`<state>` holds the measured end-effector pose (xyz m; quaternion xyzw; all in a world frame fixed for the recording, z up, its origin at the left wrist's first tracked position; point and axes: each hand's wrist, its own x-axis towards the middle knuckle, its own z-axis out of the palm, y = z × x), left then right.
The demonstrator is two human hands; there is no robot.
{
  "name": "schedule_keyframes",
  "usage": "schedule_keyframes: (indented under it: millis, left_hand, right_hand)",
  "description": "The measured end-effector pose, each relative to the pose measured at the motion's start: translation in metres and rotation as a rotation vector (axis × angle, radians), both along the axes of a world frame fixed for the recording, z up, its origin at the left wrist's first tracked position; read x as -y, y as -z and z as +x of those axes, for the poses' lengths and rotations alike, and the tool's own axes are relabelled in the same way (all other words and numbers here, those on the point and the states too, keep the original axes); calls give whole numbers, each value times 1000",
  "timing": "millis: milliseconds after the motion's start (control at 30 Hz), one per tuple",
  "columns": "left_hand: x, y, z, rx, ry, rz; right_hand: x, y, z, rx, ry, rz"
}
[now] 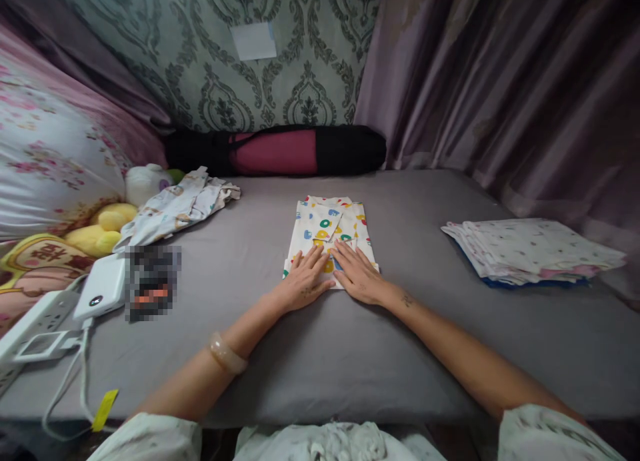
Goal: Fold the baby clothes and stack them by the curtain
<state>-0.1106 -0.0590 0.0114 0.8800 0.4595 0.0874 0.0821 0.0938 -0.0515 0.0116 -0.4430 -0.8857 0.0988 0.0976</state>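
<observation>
A small white garment [320,218] with a colourful print lies folded into a neat rectangle in front of me. Its collar end points away, and a front flap crosses over its middle. My left hand [306,280] rests flat on the near left part of the cloth, fingers stretched out. Beside it, my right hand [357,274] presses flat on the near right part, its fingers extended too. Both hands hold nothing. They cover much of the garment's lower half.
Folded clothes [535,251] are stacked at the right. A loose printed garment [175,208] lies left, near plush toys [107,226]. A power bank [100,288], power strip [45,321] and cables occupy the left front. A black and red bag [275,151] lies along the wall.
</observation>
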Motion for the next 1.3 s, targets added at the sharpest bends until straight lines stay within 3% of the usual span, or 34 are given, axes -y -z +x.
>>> schedule_keyframes:
  millis: [167,367,600,700,833,1133,1300]
  left_hand:
    - [5,-12,-15,138,167,57]
    - [8,-15,-8,-5,291,123]
    - [8,-18,-4,49,213,170]
    - [10,-18,-10,-12,242,179]
    - [13,-16,-30,-40,297,164]
    - [-8,7,-83,210,44,-10]
    - [-9,-3,-86,257,76,-30]
  right_hand:
    - [18,-5,14,-77,-87,3]
    - [26,-5,17,-98,-109,-11]
    - [16,2,31,-151,-100,84]
    - [10,7,47,-161,-96,109]
    - [6,12,66,-198,-87,96]
    - [-7,20,83,-350,-125,11]
    - [-6,5,88,-337,-118,-25]
